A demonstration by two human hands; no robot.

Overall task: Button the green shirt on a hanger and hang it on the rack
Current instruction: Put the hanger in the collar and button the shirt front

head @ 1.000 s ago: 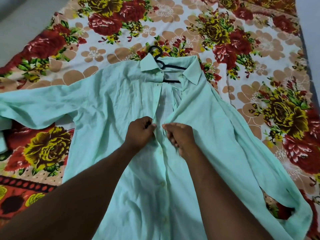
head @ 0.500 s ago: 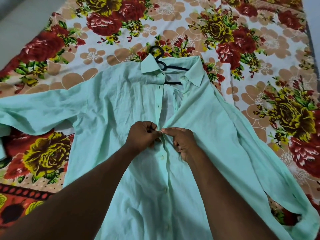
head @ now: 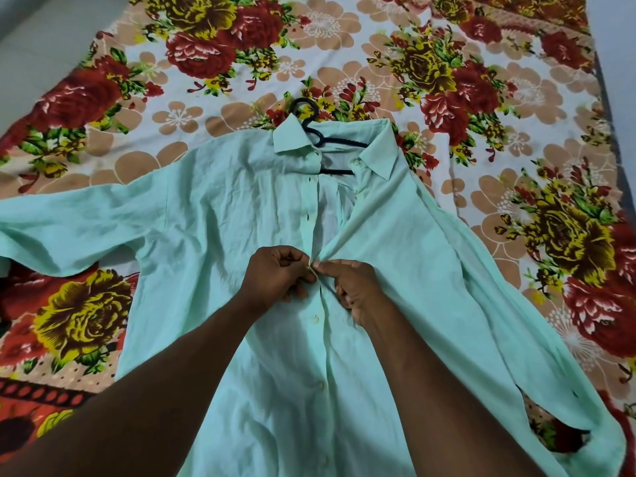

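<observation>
Mia: Where is the green shirt [head: 213, 222]?

Tom: It lies flat, front up, on the flowery bed sheet [head: 213, 108]. Its collar points to 12 o'clock. The black hanger [head: 344, 142] is inside it, and the hook pokes out at the top

Mia: What are the hands doing?

Tom: The left hand [head: 275, 277] has curled fingers and pinches the side of the shirt that has the holes. The right hand [head: 356, 287] pinches the other side, with thumb and finger tight together. They meet in the middle. I think a button is going into its hole, but the fingers hide it

Mia: What comes next?

Tom: I think the hands must go up, toward 12 o'clock, because the shirt is open there. The two sides must line up so each button finds its own hole. After that comes the rack, but I see no rack here

Mia: How many things are there?

Tom: One shirt, one hanger, two hands. Three done-up buttons [head: 315, 318] run toward 6 o'clock, and one loose button [head: 355, 162] sits by the collar
</observation>
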